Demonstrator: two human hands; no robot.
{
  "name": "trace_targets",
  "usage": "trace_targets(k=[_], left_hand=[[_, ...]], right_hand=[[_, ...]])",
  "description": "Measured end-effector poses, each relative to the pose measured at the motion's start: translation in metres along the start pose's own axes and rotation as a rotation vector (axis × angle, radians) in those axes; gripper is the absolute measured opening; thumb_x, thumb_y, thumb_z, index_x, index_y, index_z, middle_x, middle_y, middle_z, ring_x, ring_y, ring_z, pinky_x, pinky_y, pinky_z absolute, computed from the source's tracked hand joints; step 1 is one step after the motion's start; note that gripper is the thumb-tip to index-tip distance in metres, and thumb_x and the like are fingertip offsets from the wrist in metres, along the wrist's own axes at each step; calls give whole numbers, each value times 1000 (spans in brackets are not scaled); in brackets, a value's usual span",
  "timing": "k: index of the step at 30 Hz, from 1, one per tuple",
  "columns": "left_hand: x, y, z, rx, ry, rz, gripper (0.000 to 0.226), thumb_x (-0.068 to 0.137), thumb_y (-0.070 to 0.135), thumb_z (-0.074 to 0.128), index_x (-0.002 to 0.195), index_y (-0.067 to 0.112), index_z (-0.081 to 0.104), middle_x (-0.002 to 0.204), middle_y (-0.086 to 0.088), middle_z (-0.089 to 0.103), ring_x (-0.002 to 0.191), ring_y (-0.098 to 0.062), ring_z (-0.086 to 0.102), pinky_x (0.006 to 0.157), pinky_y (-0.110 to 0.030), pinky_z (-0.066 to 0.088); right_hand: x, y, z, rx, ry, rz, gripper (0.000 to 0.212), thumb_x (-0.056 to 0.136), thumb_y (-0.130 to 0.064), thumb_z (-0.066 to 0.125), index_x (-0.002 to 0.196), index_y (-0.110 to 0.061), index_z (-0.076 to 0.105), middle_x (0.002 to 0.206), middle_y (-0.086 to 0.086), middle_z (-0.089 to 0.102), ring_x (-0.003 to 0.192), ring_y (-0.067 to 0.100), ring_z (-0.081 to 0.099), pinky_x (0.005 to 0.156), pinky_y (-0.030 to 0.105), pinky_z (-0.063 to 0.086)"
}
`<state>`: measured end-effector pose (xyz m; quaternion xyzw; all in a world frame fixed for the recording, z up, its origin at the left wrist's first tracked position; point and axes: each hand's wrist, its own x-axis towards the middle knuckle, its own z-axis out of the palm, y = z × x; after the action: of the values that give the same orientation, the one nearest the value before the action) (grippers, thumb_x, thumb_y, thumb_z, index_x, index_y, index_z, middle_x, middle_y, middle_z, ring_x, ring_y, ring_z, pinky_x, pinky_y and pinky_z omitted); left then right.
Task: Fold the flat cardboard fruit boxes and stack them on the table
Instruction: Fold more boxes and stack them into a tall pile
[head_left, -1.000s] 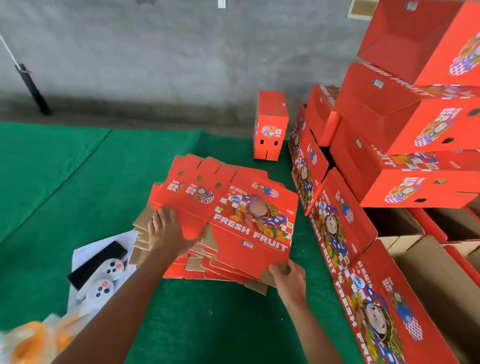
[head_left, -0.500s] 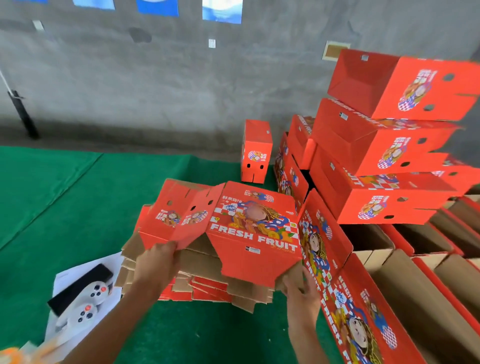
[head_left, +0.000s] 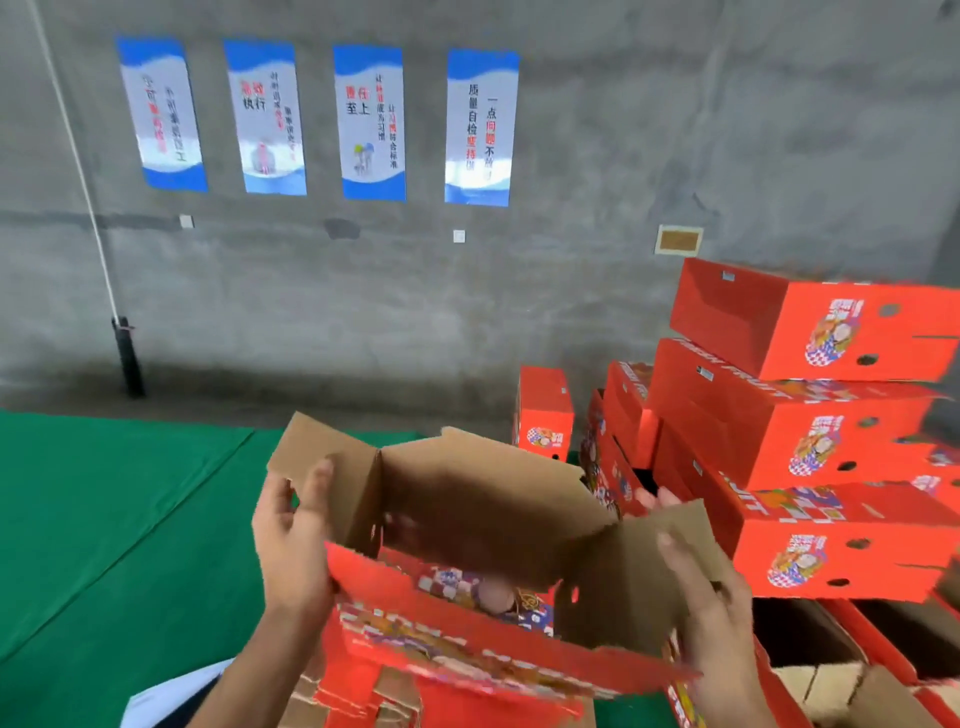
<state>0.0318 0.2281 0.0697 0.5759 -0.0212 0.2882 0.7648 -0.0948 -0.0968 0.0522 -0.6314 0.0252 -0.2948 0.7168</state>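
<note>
Head view, lower centre of frame: a person's left hand (head_left: 291, 535) grips the left brown flap and the right hand (head_left: 711, 613) grips the right flap of a red printed cardboard fruit box (head_left: 483, 525), lifted off the pile of flat red blanks (head_left: 363, 696), apparently to pull it open into shape. Folded red boxes (head_left: 810, 447) stand stacked at right on the green-covered table (head_left: 104, 519).

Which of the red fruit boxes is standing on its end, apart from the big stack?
The small-looking red box near the wall, just left of the stack of folded boxes. It stands upright on a short end by itself, while the stacked ones lie flat on one another.
</note>
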Motion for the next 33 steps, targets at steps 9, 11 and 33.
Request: trace_targets(k=[9,11,33], left_hand=[[-5,6,31,288,-104,174,41,98,1,48,100,32,74,123,-7,63,114,-30,60,94,-31,44],[-6,12,34,304,-204,148,41,102,11,42,110,38,72,125,-5,66,115,-23,61,93,-20,44],[4,5,37,811,-606,465,107,76,-14,58,162,38,20,168,28,3,150,-3,26,84,-34,60]], right_hand=[[29,29,12,-126,-155,-132,36,72,3,54,108,4,56,99,6,75,106,14,68,98,25,49],[43,32,5,-171,-232,-121,38,81,8,54,108,-15,66,117,10,75,124,20,64,108,35,43],[45,26,12,304,-210,209,76,95,-71,50,127,-6,69,147,15,59,134,28,59,102,40,53]])
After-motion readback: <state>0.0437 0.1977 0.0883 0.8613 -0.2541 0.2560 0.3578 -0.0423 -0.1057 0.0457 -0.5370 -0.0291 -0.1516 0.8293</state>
